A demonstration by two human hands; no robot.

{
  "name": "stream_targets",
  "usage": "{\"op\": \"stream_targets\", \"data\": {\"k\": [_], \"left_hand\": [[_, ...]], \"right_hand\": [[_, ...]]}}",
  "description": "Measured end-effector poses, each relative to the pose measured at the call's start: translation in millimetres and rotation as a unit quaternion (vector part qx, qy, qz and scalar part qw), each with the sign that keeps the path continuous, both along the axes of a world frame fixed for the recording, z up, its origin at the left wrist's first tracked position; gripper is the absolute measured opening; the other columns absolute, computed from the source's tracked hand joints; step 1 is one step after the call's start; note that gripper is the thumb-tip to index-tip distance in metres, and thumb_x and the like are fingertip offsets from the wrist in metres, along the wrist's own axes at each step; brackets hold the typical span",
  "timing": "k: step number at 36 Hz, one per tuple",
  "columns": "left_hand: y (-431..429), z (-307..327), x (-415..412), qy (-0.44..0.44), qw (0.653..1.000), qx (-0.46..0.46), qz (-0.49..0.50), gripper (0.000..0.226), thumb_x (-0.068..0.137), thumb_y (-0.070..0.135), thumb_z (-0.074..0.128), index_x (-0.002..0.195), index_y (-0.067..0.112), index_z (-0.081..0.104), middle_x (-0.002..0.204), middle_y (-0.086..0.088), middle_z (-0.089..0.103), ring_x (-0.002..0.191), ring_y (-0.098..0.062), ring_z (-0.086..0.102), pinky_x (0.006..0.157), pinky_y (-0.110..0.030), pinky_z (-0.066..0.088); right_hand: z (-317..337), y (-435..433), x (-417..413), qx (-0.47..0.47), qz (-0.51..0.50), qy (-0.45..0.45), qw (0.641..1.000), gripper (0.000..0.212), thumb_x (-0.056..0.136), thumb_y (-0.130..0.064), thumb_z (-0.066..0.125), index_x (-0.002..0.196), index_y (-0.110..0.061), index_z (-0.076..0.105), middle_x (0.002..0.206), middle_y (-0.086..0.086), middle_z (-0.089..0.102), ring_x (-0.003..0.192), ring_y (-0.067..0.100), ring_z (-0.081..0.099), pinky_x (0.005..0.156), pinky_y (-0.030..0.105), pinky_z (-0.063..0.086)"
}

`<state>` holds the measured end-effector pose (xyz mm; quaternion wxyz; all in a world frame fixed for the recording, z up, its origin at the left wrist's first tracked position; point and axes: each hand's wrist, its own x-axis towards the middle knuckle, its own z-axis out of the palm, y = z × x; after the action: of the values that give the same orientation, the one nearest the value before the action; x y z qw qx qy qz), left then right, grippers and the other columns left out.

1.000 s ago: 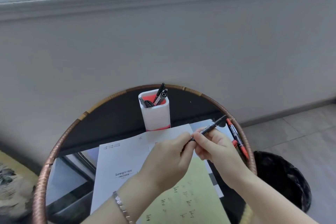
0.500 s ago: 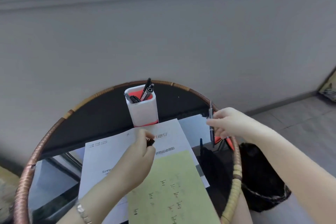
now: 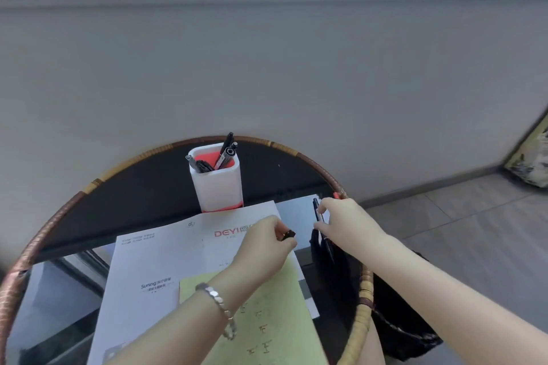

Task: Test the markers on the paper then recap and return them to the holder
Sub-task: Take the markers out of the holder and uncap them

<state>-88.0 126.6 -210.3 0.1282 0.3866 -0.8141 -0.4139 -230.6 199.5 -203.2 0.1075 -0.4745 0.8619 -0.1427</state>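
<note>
A white holder (image 3: 218, 185) with a red inside stands at the back of the round glass table (image 3: 142, 190), with several markers (image 3: 226, 151) upright in it. In front lie a white printed sheet (image 3: 166, 258) and a yellow-green paper (image 3: 275, 326) with written marks. My left hand (image 3: 264, 246) hovers over the white sheet, pinching a small black cap (image 3: 288, 235). My right hand (image 3: 345, 224) holds a black marker (image 3: 316, 210) low at the table's right rim. A red marker (image 3: 336, 195) peeks out behind that hand.
The table has a woven rattan rim (image 3: 363, 314) and stands against a grey wall under a window sill. A black bin (image 3: 397, 320) sits on the tiled floor just right of the table. A patterned cushion (image 3: 530, 157) leans at the far right.
My hands have pulled apart: the left keeps the cap over the white sheet, the right has carried the black marker out to the right rim and lowered it.
</note>
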Motion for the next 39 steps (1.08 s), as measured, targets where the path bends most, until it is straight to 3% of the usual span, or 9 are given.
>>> {"op": "stream_targets", "data": {"k": [5,16,21,25,28,32,34,36,39], "left_hand": [[4,-9,-39,-0.061,0.998,-0.024,-0.017,0.015,0.086,0.024,0.061,0.094,0.015,0.052,0.093,-0.001,0.055,0.087,-0.019,0.055,0.071,-0.027,0.044],[-10,-2,-14,-0.056,0.996,-0.066,-0.031,0.022,0.088,0.029,0.058,0.106,0.018,0.056,0.096,0.003,0.058,0.084,-0.014,0.055,0.067,-0.024,0.042],[-41,13,40,-0.055,0.996,-0.064,0.026,0.008,0.087,0.027,0.054,0.095,0.025,0.056,0.085,0.014,0.057,0.079,-0.011,0.059,0.063,-0.025,0.046],[-64,28,80,-0.046,0.993,-0.080,0.077,0.005,0.087,0.022,0.056,0.090,0.024,0.059,0.087,0.010,0.059,0.079,-0.006,0.057,0.062,-0.020,0.046],[-74,38,105,-0.040,0.989,-0.095,0.102,0.008,0.087,0.022,0.056,0.092,0.024,0.061,0.090,0.010,0.062,0.082,-0.004,0.057,0.064,-0.020,0.047],[-79,47,128,-0.034,0.986,-0.106,0.125,0.011,0.088,0.022,0.054,0.095,0.026,0.061,0.091,0.011,0.061,0.086,-0.006,0.057,0.074,-0.027,0.049],[-80,48,134,-0.030,0.985,-0.110,0.129,0.011,0.088,0.022,0.054,0.096,0.026,0.061,0.091,0.012,0.061,0.085,-0.005,0.057,0.072,-0.025,0.048],[-80,47,137,-0.023,0.985,-0.111,0.132,0.011,0.088,0.022,0.054,0.096,0.026,0.061,0.090,0.013,0.060,0.085,-0.003,0.056,0.073,-0.024,0.048],[-78,46,138,-0.002,0.986,-0.102,0.135,0.012,0.088,0.020,0.054,0.096,0.025,0.062,0.091,0.013,0.061,0.085,-0.001,0.056,0.074,-0.023,0.048]], "right_hand": [[1,14,-12,-0.009,-0.022,-0.030,0.999,0.022,0.088,-0.028,0.053,0.108,-0.021,0.056,0.099,0.004,0.061,0.073,0.016,0.060,0.069,0.028,0.049],[14,18,-11,0.027,0.017,-0.039,0.999,0.021,0.088,-0.030,0.055,0.108,-0.023,0.058,0.088,-0.004,0.061,0.072,0.009,0.058,0.063,0.021,0.047],[29,-13,13,-0.005,0.083,-0.048,0.995,0.020,0.090,-0.031,0.052,0.108,-0.024,0.058,0.076,-0.014,0.052,0.068,0.009,0.055,0.064,0.025,0.048],[45,-50,44,-0.091,0.130,-0.045,0.986,0.021,0.089,-0.029,0.054,0.108,-0.021,0.060,0.073,-0.017,0.050,0.070,0.008,0.051,0.064,0.024,0.044],[58,-79,70,-0.150,0.152,-0.046,0.976,0.025,0.088,-0.025,0.055,0.113,-0.018,0.058,0.075,-0.012,0.052,0.072,0.010,0.052,0.065,0.025,0.045],[74,-108,98,-0.154,0.167,-0.029,0.973,0.024,0.089,-0.021,0.051,0.111,-0.014,0.058,0.084,0.005,0.058,0.092,0.024,0.057,0.076,0.035,0.050],[75,-120,105,-0.125,0.168,-0.011,0.978,0.022,0.091,-0.024,0.048,0.108,-0.013,0.057,0.086,0.008,0.059,0.084,0.026,0.056,0.066,0.031,0.046],[73,-127,106,-0.106,0.165,0.007,0.981,0.019,0.092,-0.026,0.047,0.104,-0.015,0.057,0.075,-0.001,0.051,0.075,0.022,0.050,0.055,0.027,0.037],[68,-131,105,-0.122,0.144,0.003,0.982,0.016,0.092,-0.020,0.046,0.100,-0.014,0.059,0.079,0.005,0.059,0.079,0.029,0.054,0.055,0.029,0.034]]}}
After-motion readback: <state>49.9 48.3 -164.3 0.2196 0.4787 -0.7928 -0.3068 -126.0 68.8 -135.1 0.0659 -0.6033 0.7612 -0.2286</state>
